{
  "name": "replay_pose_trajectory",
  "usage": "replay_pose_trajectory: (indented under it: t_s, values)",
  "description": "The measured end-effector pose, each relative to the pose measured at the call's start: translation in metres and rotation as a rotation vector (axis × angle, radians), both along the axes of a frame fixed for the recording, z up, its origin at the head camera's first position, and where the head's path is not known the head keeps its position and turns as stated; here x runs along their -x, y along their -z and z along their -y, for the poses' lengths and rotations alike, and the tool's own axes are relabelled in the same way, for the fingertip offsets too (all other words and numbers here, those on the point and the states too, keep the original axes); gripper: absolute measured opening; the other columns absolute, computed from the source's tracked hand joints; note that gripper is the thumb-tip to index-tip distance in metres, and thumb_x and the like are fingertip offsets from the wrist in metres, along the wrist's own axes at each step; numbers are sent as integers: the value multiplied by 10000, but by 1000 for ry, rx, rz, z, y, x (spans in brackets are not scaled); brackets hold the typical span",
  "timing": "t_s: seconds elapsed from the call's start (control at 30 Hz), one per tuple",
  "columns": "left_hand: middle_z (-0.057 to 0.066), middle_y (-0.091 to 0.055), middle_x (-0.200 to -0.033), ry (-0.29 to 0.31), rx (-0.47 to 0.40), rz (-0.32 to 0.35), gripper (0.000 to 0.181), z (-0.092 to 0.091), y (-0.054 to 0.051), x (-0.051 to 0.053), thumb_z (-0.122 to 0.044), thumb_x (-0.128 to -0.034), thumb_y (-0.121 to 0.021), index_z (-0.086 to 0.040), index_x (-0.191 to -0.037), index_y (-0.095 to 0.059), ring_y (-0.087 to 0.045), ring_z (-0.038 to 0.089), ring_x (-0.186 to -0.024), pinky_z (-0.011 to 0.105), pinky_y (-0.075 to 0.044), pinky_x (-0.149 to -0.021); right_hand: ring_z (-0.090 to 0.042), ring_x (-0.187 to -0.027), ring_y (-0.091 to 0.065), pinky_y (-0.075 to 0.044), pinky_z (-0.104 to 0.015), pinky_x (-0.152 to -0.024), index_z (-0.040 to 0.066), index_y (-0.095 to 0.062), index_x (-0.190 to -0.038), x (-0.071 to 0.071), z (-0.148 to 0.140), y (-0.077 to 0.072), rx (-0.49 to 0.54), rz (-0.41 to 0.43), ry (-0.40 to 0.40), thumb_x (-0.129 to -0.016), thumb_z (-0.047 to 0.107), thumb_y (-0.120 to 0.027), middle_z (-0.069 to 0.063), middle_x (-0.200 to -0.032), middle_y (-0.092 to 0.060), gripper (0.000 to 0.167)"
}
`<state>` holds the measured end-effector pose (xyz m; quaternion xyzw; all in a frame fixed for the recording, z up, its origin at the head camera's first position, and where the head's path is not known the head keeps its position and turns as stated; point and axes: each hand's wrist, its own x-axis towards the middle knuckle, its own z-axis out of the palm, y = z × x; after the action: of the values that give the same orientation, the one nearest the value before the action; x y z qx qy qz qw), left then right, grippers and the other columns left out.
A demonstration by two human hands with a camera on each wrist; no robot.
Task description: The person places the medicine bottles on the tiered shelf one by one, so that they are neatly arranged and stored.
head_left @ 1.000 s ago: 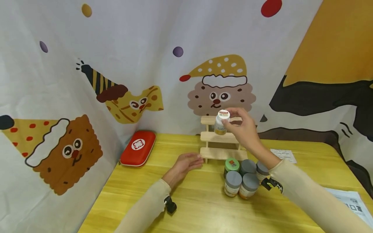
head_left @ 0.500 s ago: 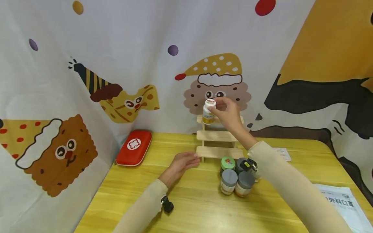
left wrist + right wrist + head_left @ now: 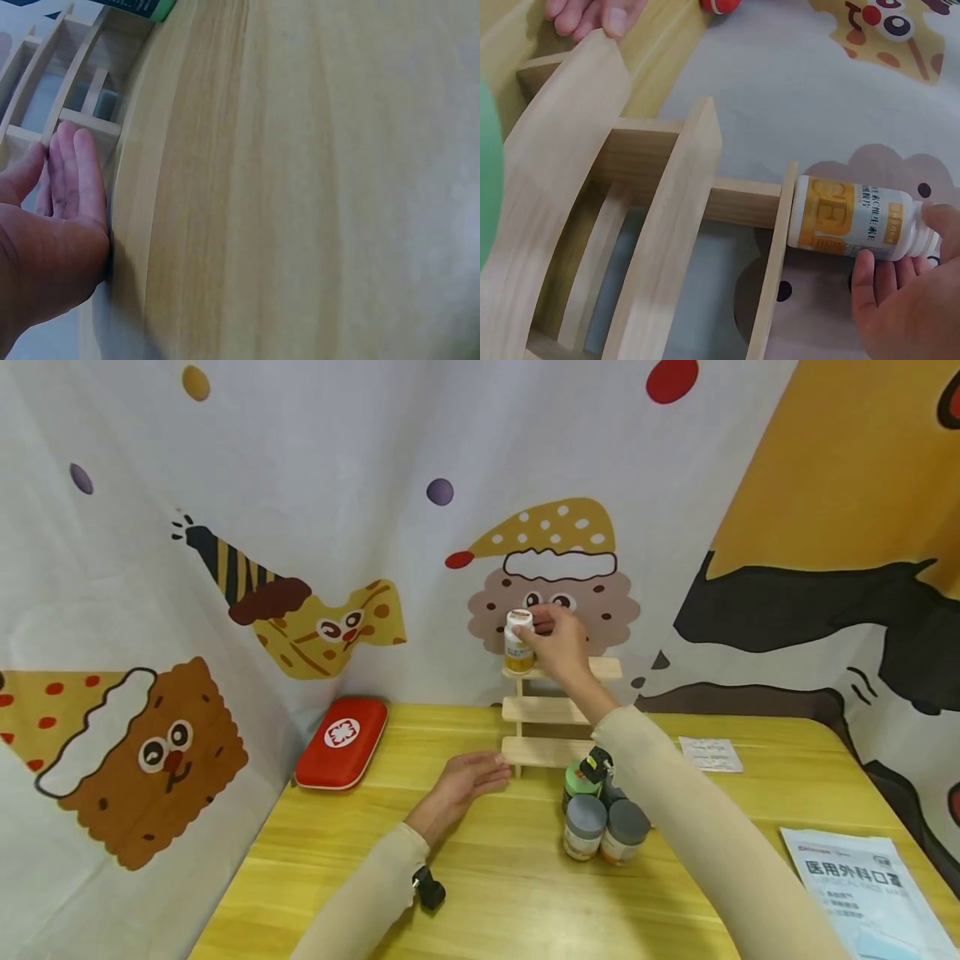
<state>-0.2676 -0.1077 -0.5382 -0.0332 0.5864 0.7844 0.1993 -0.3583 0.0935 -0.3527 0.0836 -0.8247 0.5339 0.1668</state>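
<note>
A white and yellow supplement bottle (image 3: 519, 643) with a white cap stands upright at the left end of the top step of a small three-step wooden rack (image 3: 547, 752). My right hand (image 3: 562, 642) holds the bottle near its cap between thumb and fingers. Seen from the right wrist, the base of that bottle (image 3: 855, 219) meets the top board. My left hand (image 3: 467, 781) touches the left end of the bottom step. In the left wrist view its fingers (image 3: 88, 176) are straight against the rack's end.
Several jars with grey lids (image 3: 585, 827) and one with a green lid (image 3: 579, 779) stand before the rack, partly hidden by my right sleeve. A red zip case (image 3: 342, 743) lies at the back left. A paper slip (image 3: 711, 754) and a face mask packet (image 3: 862, 885) lie on the right.
My right hand has carried the bottle up and left from in front of the rack to the left end of the top step. The left hand keeps its place at the rack.
</note>
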Motion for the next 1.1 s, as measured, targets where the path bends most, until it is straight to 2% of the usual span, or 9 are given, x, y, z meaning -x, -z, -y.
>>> replay_pose_trajectory:
  t_s: [0.27, 0.47, 0.67, 0.9, 1.1]
  values:
    - [185, -767, -1208, 3, 0, -7, 385, -2, 1, 1, -100, -1049, -661, 85, -1380, -598, -780, 204, -1046, 393, -646, -1035, -297, -1122, -660, -621, -429, -986, 41, -673, -1324, 0, 2, 5, -29, -34, 9, -970, 259, -802, -154, -1240, -642, 435]
    - [178, -774, -1195, 0, -5, -3, 382, -4, 0, 0, -98, -1048, -664, 86, -1376, -600, -783, 198, -1032, 400, -645, -1037, -298, -1110, -652, -605, -445, -979, 47, -677, -1323, 0, -7, 4, -127, -41, 31, -992, 298, -773, -148, -1214, -643, 427]
    - [128, -795, -1121, 2, -5, -3, 389, -3, 4, 0, -98, -1037, -678, 90, -1369, -604, -784, 174, -991, 384, -654, -1019, -333, -1099, -668, -589, -482, -998, 9, -686, -1292, 1, -11, 0, -197, -48, 45, -981, 260, -785, -181, -1196, -680, 412]
    - [137, -792, -1137, 2, 1, -14, 387, -2, 3, -2, -105, -1042, -672, 86, -1373, -607, -781, 176, -1004, 403, -645, -1038, -324, -1097, -664, -589, -481, -1004, 19, -678, -1313, 1, -12, -3, -207, -32, 45, -976, 273, -790, -170, -1189, -692, 436]
    - [121, -797, -1113, -5, 2, -20, 381, -1, 2, -1, -106, -1043, -673, 90, -1364, -613, -784, 176, -997, 389, -657, -1013, -341, -1092, -680, -600, -488, -997, 16, -681, -1296, 4, -13, -3, -215, -54, 27, -980, 268, -787, -179, -1183, -702, 418]
